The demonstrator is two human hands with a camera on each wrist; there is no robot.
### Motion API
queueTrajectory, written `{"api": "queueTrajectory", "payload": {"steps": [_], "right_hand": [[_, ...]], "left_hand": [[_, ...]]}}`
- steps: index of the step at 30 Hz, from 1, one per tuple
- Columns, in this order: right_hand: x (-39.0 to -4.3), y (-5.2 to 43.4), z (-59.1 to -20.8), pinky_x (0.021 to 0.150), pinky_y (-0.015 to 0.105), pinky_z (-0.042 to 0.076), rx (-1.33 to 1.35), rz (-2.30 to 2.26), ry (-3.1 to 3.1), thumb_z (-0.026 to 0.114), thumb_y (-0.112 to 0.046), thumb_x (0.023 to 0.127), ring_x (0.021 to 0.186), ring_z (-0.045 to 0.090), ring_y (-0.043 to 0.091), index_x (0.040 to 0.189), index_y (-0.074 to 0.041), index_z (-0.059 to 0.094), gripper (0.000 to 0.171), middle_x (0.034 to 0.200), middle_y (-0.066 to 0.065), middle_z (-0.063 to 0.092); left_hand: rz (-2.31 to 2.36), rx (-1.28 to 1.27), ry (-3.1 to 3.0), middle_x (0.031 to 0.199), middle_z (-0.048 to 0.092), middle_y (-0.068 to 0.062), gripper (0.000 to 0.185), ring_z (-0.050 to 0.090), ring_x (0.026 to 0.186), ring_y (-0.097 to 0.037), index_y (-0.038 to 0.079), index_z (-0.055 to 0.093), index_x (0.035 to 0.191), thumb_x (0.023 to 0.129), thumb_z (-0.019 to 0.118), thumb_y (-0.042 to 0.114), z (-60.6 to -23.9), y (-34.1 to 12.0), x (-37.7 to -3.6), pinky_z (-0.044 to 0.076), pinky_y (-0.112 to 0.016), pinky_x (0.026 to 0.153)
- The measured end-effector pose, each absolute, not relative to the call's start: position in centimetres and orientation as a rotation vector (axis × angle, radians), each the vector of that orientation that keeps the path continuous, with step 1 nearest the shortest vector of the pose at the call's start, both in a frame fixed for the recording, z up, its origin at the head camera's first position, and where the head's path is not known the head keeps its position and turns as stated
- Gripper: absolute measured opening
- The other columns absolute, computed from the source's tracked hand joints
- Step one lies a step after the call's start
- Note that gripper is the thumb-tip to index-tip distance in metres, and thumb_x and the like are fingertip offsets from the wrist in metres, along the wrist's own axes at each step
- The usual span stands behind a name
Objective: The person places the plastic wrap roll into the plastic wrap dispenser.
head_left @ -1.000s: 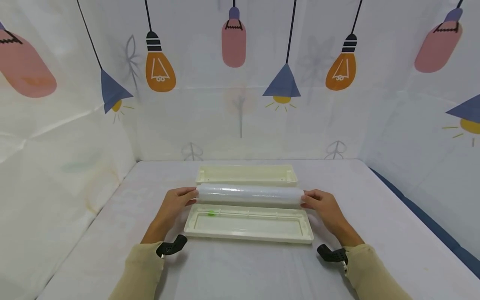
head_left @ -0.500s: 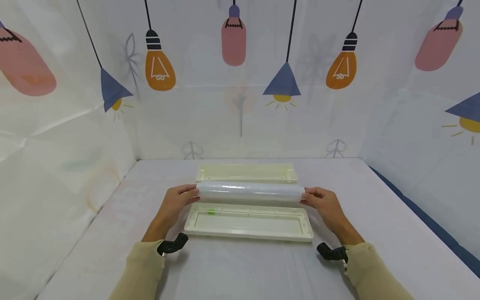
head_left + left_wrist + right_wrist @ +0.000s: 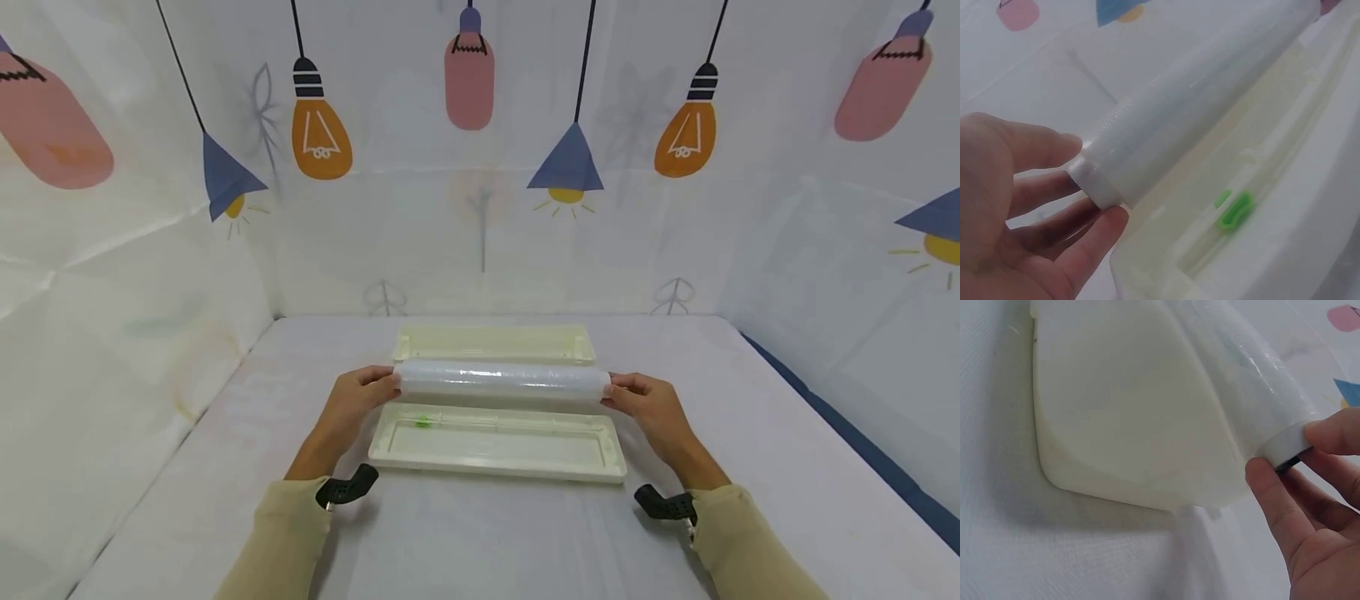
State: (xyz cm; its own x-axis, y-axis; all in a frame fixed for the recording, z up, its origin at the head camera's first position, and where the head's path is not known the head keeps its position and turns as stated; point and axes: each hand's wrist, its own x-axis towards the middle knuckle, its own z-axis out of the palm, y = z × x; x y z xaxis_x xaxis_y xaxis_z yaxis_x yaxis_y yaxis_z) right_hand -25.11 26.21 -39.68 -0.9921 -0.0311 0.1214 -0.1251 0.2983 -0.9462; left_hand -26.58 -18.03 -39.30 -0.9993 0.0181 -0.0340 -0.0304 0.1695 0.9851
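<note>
Bench (image 3: 495, 542): covered w/ white cloth, smooth, faint creases near front edge. Enclosure on three sides: white sheeting (image 3: 480, 208) printed w/ hanging bulbs and lamps in orange, pink, blue; fold lines visible on left panel. Dark blue strip (image 3: 862, 450) along bench's right edge.

Roll of cling film (image 3: 501, 379): held level above bench, lengthwise left to right, between the two tray halves. Left hand (image 3: 352, 408) pinches roll's left core end, thumb below, fingers behind; confirmed in left wrist view (image 3: 1029, 206). Right hand (image 3: 648, 408) pinches right core end likewise (image 3: 1310, 506).

Near tray (image 3: 498, 446): cream plastic, open side up, flat on bench, just below roll; small green slider (image 3: 423, 422) on its rail, left end. Far tray (image 3: 495, 343): same make, behind roll, flat on bench.
</note>
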Motion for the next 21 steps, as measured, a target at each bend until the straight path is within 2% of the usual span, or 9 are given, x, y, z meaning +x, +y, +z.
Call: {"api": "queueTrajectory", "payload": {"steps": [4, 12, 21], "right_hand": [[-25.03, 26.16, -39.79, 0.09, 0.029, 0.055, 0.133, 1.809, -2.486, 0.064, -0.02, 0.101, 0.106, 0.068, 0.026, 0.119, 0.011, 0.062, 0.035, 0.135, 0.023, 0.057], [-25.0, 26.09, -39.49, 0.089, 0.029, 0.055, 0.177, 1.814, -2.452, 0.064, -0.018, 0.101, 0.104, 0.069, 0.025, 0.12, 0.013, 0.061, 0.037, 0.135, 0.026, 0.056], [-24.94, 26.22, -39.21, 0.089, 0.028, 0.055, 0.174, 1.822, -2.431, 0.065, -0.024, 0.1, 0.104, 0.069, 0.02, 0.12, 0.013, 0.061, 0.042, 0.136, 0.025, 0.056]], "left_hand": [[2.01, -0.045, 2.361, 0.128, 0.063, -0.018, 0.049, 0.065, 0.111, -0.028, -0.006, 0.059, 0.132, 0.097, 0.069, 0.027, -39.57, -17.96, -26.58, 0.044, -0.046, 0.107], [2.039, -0.029, 2.399, 0.12, 0.066, -0.017, 0.042, 0.067, 0.103, -0.024, -0.007, 0.064, 0.125, 0.095, 0.071, 0.022, -39.57, -17.91, -27.02, 0.051, -0.038, 0.099], [2.018, -0.034, 2.438, 0.12, 0.066, -0.018, 0.04, 0.067, 0.103, -0.024, -0.006, 0.065, 0.124, 0.095, 0.071, 0.02, -39.31, -17.51, -26.89, 0.05, -0.041, 0.099]]}}
